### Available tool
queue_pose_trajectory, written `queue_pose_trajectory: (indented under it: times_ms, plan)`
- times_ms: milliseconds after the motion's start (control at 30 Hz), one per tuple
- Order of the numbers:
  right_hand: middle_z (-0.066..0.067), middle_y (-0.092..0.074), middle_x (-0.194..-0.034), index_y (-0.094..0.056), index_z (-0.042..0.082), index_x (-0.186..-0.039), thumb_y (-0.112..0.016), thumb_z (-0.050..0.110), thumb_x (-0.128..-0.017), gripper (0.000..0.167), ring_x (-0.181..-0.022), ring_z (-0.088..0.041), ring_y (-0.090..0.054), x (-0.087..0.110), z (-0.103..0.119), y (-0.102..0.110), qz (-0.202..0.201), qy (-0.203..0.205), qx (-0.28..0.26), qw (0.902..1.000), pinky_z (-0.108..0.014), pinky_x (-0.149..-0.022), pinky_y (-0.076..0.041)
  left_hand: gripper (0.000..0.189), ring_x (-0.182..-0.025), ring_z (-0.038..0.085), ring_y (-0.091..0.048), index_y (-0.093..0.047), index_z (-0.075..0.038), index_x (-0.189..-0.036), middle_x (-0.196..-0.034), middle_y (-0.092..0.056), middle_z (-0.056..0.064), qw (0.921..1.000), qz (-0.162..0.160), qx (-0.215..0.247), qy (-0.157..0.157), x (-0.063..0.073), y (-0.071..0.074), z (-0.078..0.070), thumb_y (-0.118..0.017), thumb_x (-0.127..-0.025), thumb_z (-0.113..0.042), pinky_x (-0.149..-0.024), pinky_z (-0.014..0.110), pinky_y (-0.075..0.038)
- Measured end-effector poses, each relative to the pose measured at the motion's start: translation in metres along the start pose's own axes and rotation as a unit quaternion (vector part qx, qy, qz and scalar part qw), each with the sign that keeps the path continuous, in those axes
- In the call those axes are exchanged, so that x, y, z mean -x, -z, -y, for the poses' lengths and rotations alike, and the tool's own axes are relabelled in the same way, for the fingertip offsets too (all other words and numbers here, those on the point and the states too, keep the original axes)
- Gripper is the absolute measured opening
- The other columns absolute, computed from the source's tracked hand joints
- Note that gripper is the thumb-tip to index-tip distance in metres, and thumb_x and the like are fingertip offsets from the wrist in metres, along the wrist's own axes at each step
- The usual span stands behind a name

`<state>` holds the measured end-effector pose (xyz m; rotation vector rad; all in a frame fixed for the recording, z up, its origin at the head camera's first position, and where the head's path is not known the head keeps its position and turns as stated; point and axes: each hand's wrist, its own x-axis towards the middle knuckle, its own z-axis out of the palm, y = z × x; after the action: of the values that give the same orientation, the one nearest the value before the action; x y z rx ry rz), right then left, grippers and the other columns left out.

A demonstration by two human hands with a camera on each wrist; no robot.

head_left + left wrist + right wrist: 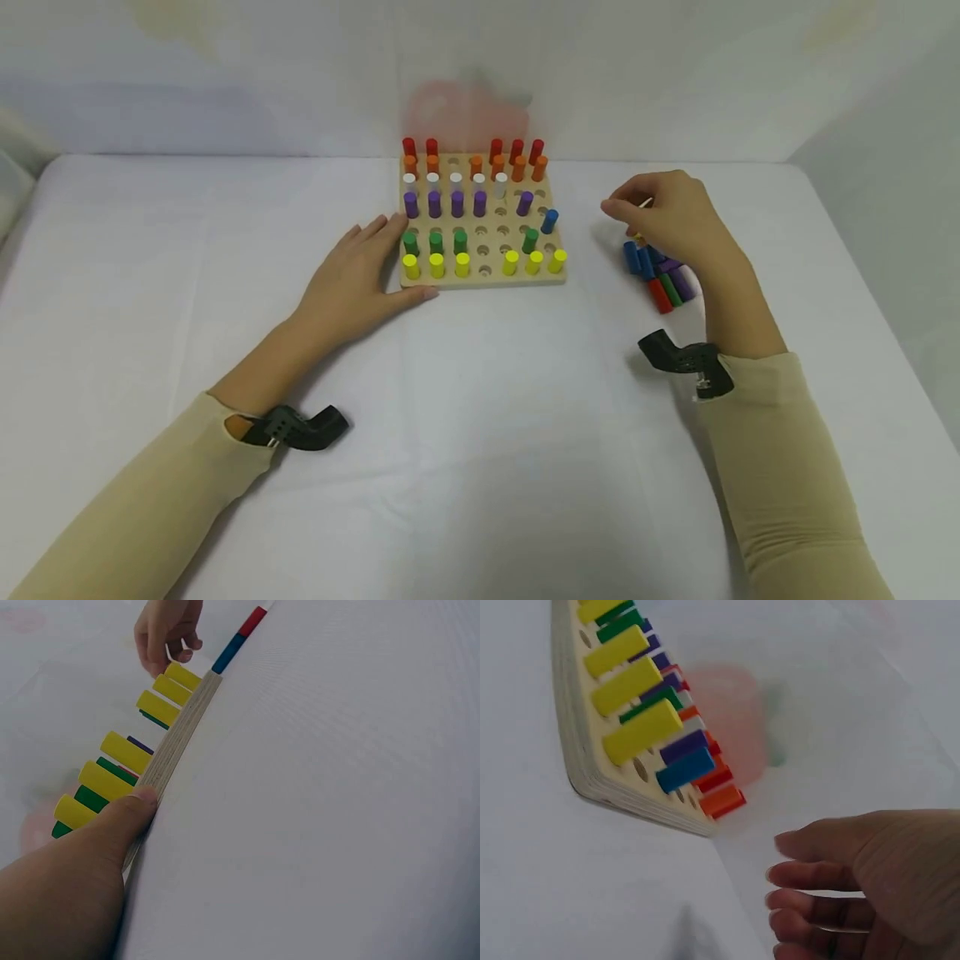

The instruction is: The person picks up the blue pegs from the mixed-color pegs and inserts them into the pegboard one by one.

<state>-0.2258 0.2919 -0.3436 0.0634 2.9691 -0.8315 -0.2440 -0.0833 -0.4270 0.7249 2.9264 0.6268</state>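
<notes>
A wooden pegboard [480,282] stands at the back middle of the table, with rows of upright coloured pegs and several bare holes. My left hand [348,279] lies against its left front corner, fingers along the left side. The thumb [124,817] touches the front edge in the left wrist view. To the right of the board, my right hand [678,217] hovers over a pile of loose pegs [660,295], partly covering it. Its fingers [817,876] are loosely bent, thumb apart, and I see no peg held. Something white shows between the fingers in the head view.
Red, orange, white, purple, green and yellow pegs fill parts of the rows, with one blue peg [550,221] near the right edge. A white cloth [480,433] covers the table. Behind the board rises a pale wall [300,83]. Each wrist carries a black camera mount [300,429].
</notes>
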Motion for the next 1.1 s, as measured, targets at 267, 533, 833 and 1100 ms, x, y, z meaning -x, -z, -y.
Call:
queue_pose_trajectory:
  times_ms: [267, 533, 833, 1100]
  plan:
    - [-0.011, -0.072, -0.105, -0.067, 0.014, -0.122, -0.062, 0.050, -0.095, 0.045, -0.079, -0.022, -0.070, 0.004, -0.010, 0.017, 0.089, -0.067, 0.052, 0.9924, -0.041, -0.050, -0.054, 0.105, -0.158, 0.031, -0.022, -0.021, -0.016, -0.163, -0.168, -0.027, 0.007, 1.0000, 0.002, -0.001, 0.002, 0.000, 0.001, 0.001, -0.063, -0.085, -0.072, -0.131, 0.051, -0.014]
    - [-0.015, -0.070, -0.112, -0.063, 0.007, -0.125, -0.067, 0.039, -0.094, 0.045, -0.077, -0.020, -0.070, 0.001, -0.014, 0.012, 0.134, -0.077, 0.071, 0.9853, -0.033, -0.059, -0.057, 0.106, -0.158, 0.031, -0.021, -0.020, -0.017, -0.163, -0.168, -0.026, 0.006, 1.0000, 0.002, -0.002, 0.000, 0.001, 0.000, 0.001, -0.061, -0.085, -0.075, -0.131, 0.051, -0.014]
    - [-0.019, -0.070, -0.114, -0.067, 0.004, -0.119, -0.069, 0.024, -0.094, 0.033, -0.087, -0.027, -0.065, 0.000, -0.010, -0.001, 0.130, -0.045, 0.094, 0.9861, -0.034, -0.070, -0.059, 0.106, -0.158, 0.031, -0.022, -0.021, -0.017, -0.163, -0.168, -0.027, 0.007, 1.0000, -0.002, -0.005, 0.001, 0.001, 0.000, 0.000, -0.061, -0.084, -0.075, -0.131, 0.051, -0.015]
    - [-0.016, -0.073, -0.105, -0.071, 0.006, -0.110, -0.067, 0.019, -0.092, 0.023, -0.090, -0.027, -0.062, 0.001, -0.005, -0.008, 0.104, -0.009, 0.109, 0.9886, -0.042, -0.078, -0.053, 0.106, -0.158, 0.030, -0.022, -0.022, -0.016, -0.163, -0.168, -0.027, 0.006, 1.0000, -0.005, -0.008, 0.000, 0.002, 0.000, -0.001, -0.063, -0.084, -0.074, -0.131, 0.050, -0.015]
